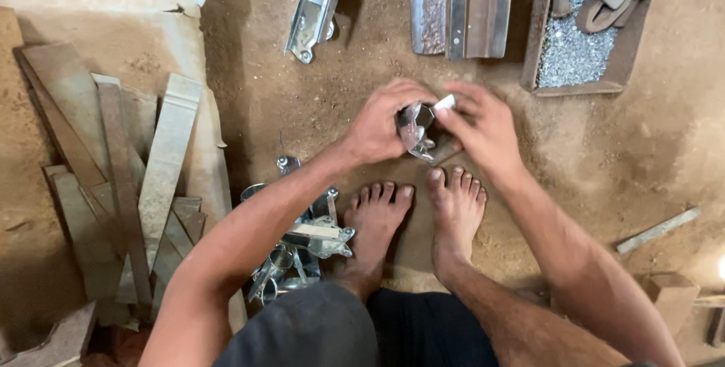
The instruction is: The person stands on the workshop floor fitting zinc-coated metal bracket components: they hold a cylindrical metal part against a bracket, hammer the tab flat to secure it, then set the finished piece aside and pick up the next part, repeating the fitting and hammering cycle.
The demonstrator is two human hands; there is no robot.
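My left hand [381, 121] is closed around a shiny folded metal bracket [418, 131], held just above the dirt floor in front of my bare feet [411, 212]. My right hand [483, 121] meets it from the right, with fingers pinching a small pale piece [445, 102] at the bracket's top. Part of the bracket is hidden by both hands.
A pile of similar shiny metal brackets [302, 250] lies beside my left foot. Flat metal strips [128, 178] are stacked at the left. Another bracket [316, 8], metal plates [461, 4] and a tray of small grey bits [574, 53] with sandals lie ahead.
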